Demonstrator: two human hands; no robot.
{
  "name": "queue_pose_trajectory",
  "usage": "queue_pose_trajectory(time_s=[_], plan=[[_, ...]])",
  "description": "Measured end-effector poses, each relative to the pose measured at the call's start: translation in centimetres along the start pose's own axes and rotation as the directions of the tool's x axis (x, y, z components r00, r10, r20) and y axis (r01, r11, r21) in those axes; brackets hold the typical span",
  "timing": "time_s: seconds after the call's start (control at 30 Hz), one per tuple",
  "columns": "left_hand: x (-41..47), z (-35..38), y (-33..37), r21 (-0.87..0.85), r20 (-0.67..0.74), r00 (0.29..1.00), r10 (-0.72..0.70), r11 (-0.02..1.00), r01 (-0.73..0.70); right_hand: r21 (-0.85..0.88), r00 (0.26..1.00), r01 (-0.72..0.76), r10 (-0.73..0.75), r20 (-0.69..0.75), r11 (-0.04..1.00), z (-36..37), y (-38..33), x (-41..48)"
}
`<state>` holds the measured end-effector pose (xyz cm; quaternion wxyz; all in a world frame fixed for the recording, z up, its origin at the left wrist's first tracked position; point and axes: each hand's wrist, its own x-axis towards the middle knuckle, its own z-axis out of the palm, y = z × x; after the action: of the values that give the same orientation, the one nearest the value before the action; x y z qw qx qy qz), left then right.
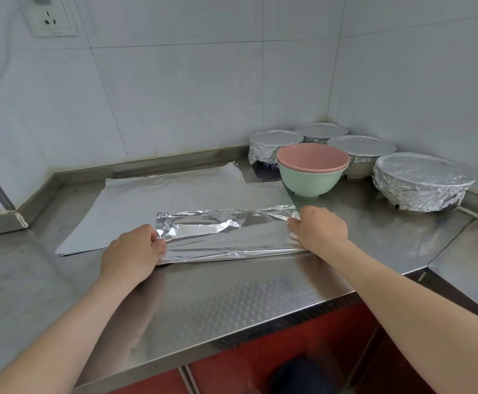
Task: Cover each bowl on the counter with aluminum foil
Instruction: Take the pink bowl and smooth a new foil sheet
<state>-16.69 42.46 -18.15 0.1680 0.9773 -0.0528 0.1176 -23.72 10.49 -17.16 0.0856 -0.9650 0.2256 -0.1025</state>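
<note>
Left hand [131, 251] pinches left end of foil strip [226, 231], fingers curled on its edge. Right hand [321, 226] pinches right end. Strip lies crumpled, partly folded, on steel counter [232, 302], overlapping near edge of flat dull sheet [175, 191] at its 11 o'clock. Pink bowl [313, 159] nests in green bowl [309, 183], uncovered, at strip's 1 o'clock. Four foil-covered bowls [420, 180] cluster in corner at 2 o'clock.

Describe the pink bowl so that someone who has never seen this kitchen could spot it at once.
Go to the far right corner of the steel counter, where the tiled walls meet. Among the bowls clustered there, the pink bowl sits nested in a green bowl; the four other bowls wear foil.
</note>
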Motion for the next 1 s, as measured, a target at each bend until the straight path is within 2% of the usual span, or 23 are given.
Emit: queue_pose_trajectory(time_s=[0.07,0.2,0.23,0.33,0.47,0.7,1.0], plan=[[0.2,-0.1,0.0,0.042,0.023,1.000,-0.016,0.999,0.016,0.053,1.000,-0.019,0.019,0.009,0.998,0.2,0.2,0.2],[0.4,-0.2,-0.2,0.039,0.040,0.999,-0.032,0.999,0.030,0.380,0.993,-0.102,0.071,0.095,0.919,-0.2,1.0,0.8],[0.5,-0.2,-0.3,0.029,0.045,0.998,-0.032,0.999,0.030,0.417,0.993,-0.103,0.066,0.103,0.903,-0.3,1.1,0.9],[0.6,-0.3,-0.5,0.039,0.060,0.998,-0.025,0.999,0.023,0.328,0.996,-0.069,0.046,0.076,0.942,-0.1,1.0,0.8],[0.6,-0.3,-0.4,0.134,0.055,0.998,0.001,0.991,-0.009,0.149,0.999,-0.042,0.040,0.015,0.988,0.5,0.3,0.5],[0.5,-0.3,-0.1,0.242,0.034,0.998,0.049,0.969,-0.056,-0.056,0.999,0.040,-0.041,-0.009,0.998,-0.1,-0.4,-0.2],[0.3,-0.2,-0.2,0.230,0.016,0.999,0.051,0.972,-0.053,-0.005,0.998,0.037,-0.037,0.041,0.999,-0.1,-0.4,0.1]])
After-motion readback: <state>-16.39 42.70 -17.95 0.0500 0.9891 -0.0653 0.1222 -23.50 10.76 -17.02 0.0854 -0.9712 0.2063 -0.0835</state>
